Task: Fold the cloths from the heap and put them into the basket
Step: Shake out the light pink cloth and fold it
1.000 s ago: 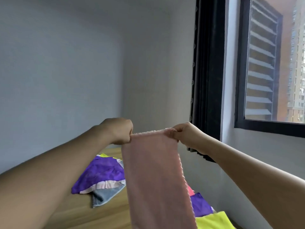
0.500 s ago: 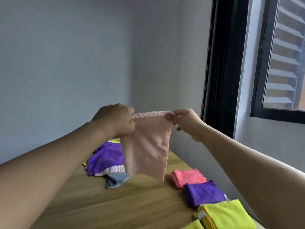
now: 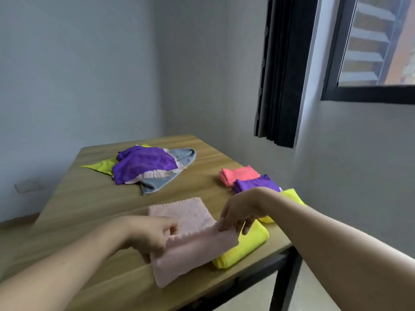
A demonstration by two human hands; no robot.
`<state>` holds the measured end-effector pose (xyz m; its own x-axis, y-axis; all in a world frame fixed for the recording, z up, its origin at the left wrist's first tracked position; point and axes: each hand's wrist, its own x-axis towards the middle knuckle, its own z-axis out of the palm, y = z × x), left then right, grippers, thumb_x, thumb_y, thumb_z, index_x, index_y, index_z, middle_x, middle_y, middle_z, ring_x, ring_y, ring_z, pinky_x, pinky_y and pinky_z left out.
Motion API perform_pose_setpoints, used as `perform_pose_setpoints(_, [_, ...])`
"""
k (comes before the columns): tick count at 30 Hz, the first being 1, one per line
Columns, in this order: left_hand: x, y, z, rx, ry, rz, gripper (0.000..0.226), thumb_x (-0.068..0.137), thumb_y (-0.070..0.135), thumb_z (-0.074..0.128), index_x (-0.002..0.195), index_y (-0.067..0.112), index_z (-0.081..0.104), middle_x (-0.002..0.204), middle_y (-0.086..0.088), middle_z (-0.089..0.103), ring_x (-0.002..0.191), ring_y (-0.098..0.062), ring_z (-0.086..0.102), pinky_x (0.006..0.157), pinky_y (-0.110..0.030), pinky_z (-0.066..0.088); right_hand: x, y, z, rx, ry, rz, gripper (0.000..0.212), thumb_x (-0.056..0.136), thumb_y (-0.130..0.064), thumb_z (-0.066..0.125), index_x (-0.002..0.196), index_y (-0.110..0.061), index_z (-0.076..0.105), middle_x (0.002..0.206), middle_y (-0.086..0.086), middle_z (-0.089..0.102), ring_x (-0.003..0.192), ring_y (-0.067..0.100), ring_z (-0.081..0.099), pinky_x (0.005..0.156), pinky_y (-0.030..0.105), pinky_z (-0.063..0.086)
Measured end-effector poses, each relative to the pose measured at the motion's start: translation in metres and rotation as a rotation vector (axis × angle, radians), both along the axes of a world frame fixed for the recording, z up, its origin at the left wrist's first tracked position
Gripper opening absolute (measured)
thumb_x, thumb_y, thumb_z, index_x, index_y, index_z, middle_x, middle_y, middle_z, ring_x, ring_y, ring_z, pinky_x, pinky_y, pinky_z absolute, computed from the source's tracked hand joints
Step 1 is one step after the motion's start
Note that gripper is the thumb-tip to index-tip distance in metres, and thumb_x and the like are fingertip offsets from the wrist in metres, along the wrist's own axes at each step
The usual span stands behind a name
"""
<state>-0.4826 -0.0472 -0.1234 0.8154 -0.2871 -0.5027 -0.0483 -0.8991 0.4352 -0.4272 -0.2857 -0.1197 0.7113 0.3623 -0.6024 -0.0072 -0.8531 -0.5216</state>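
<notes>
Head view: pink cloth (image 3: 190, 241) near front edge of tabletop (image 3: 89, 205), half laid down, left hand (image 3: 152, 236) and right hand (image 3: 240, 214) pinching raised edge for folding over; basket unseen

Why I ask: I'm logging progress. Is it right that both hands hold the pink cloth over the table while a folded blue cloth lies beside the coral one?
Not quite: the head view shows the folded cloth beside the coral one is purple, not blue. Both hands, left and right, do hold the pink cloth over the table.

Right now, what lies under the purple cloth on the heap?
Under the purple cloth a pink-white cloth, a grey cloth and a yellow-green cloth stick out. Anything deeper is covered.
</notes>
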Motion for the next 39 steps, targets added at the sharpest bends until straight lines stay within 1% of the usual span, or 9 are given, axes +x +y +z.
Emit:
perform_pose_setpoints(4, [0.015, 0.004, -0.015, 0.042, -0.018, 0.079, 0.036, 0.076, -0.002, 0.04, 0.103, 0.014, 0.056, 0.09, -0.007, 0.048, 0.08, -0.025, 0.054, 0.057, -0.03, 0.054, 0.017, 0.015, -0.003, -0.006, -0.024, 0.001, 0.012, 0.095, -0.015, 0.058, 0.083, -0.017, 0.059, 0.075, 0.001, 0.056, 0.064, 0.014, 0.054, 0.062, 0.026, 0.046])
perform_pose_setpoints(9, [0.054, 0.015, -0.02, -0.063, -0.172, 0.276, 0.02, 0.08, 0.003, 0.038, 0.082, 0.011, 0.056, 0.076, -0.011, 0.049, 0.062, -0.027, 0.051, 0.048, -0.028, 0.046, 0.055, 0.034, -0.007, 0.115, -0.236, -0.105, 0.011, 0.097, -0.019, 0.053, 0.103, -0.012, 0.06, 0.078, 0.002, 0.055, 0.067, 0.014, 0.053, 0.064, 0.029, 0.049])
perform_pose_setpoints(16, [0.107, 0.045, -0.059, -0.333, -0.355, 0.556, 0.014, 0.075, 0.014, 0.051, 0.062, 0.012, 0.047, 0.06, -0.007, 0.043, 0.053, -0.022, 0.041, 0.05, -0.025, 0.033, 0.099, 0.06, -0.031, 0.04, -0.504, -0.114, 0.013, 0.094, -0.024, 0.054, 0.09, -0.013, 0.061, 0.072, 0.0, 0.053, 0.062, 0.015, 0.05, 0.052, 0.024, 0.043])
perform_pose_setpoints(19, [0.124, 0.057, -0.08, -0.41, -0.46, 0.622, 0.025, 0.073, 0.024, 0.058, 0.057, 0.016, 0.042, 0.054, -0.002, 0.037, 0.053, -0.018, 0.035, 0.053, -0.029, 0.022, 0.114, 0.073, -0.046, -0.053, -0.622, -0.129, 0.02, 0.092, -0.025, 0.053, 0.093, -0.01, 0.065, 0.082, 0.006, 0.057, 0.074, 0.022, 0.051, 0.059, 0.025, 0.036])
perform_pose_setpoints(21, [0.136, 0.064, -0.095, -0.345, -0.503, 0.633, 0.023, 0.077, 0.03, 0.061, 0.065, 0.014, 0.048, 0.063, 0.0, 0.05, 0.059, -0.02, 0.045, 0.056, -0.029, 0.03, 0.124, 0.081, -0.062, -0.101, -0.652, -0.175, 0.021, 0.09, -0.024, 0.051, 0.095, -0.01, 0.066, 0.093, 0.009, 0.062, 0.087, 0.026, 0.056, 0.066, 0.025, 0.037])
perform_pose_setpoints(24, [0.151, 0.066, -0.111, -0.206, -0.594, 0.591, 0.015, 0.081, 0.037, 0.061, 0.086, 0.024, 0.055, 0.094, 0.0, 0.058, 0.09, -0.024, 0.056, 0.077, -0.034, 0.045, 0.137, 0.091, -0.085, -0.118, -0.634, -0.216, 0.032, 0.087, -0.02, 0.05, 0.115, -0.012, 0.062, 0.122, 0.01, 0.059, 0.113, 0.03, 0.054, 0.089, 0.029, 0.045])
perform_pose_setpoints(27, [0.157, 0.058, -0.121, -0.069, -0.712, 0.473, 0.007, 0.087, 0.036, 0.051, 0.091, 0.032, 0.055, 0.107, 0.004, 0.053, 0.108, -0.026, 0.048, 0.092, -0.037, 0.038, 0.144, 0.096, -0.106, -0.095, -0.744, -0.175, 0.039, 0.086, -0.019, 0.045, 0.124, -0.02, 0.053, 0.128, 0.008, 0.049, 0.121, 0.031, 0.044, 0.102, 0.036, 0.037])
perform_pose_setpoints(33, [0.156, 0.051, -0.122, -0.002, -0.804, 0.421, 0.01, 0.089, 0.036, 0.046, 0.088, 0.028, 0.052, 0.106, 0.006, 0.06, 0.108, -0.024, 0.048, 0.088, -0.035, 0.034, 0.146, 0.094, -0.13, -0.088, -0.892, -0.192, 0.047, 0.077, -0.037, 0.028, 0.108, -0.025, 0.061, 0.11, 0.003, 0.055, 0.108, 0.029, 0.045, 0.099, 0.037, 0.035])
perform_pose_setpoints(39, [0.159, 0.048, -0.112, 0.117, -0.759, 0.415, 0.012, 0.086, 0.031, 0.045, 0.082, 0.022, 0.051, 0.101, -0.001, 0.061, 0.093, -0.026, 0.048, 0.074, -0.033, 0.032, 0.158, 0.099, -0.108, -0.321, -0.897, 0.04, 0.028, 0.093, -0.023, 0.038, 0.103, -0.013, 0.061, 0.114, 0.006, 0.057, 0.114, 0.03, 0.042, 0.093, 0.032, 0.033])
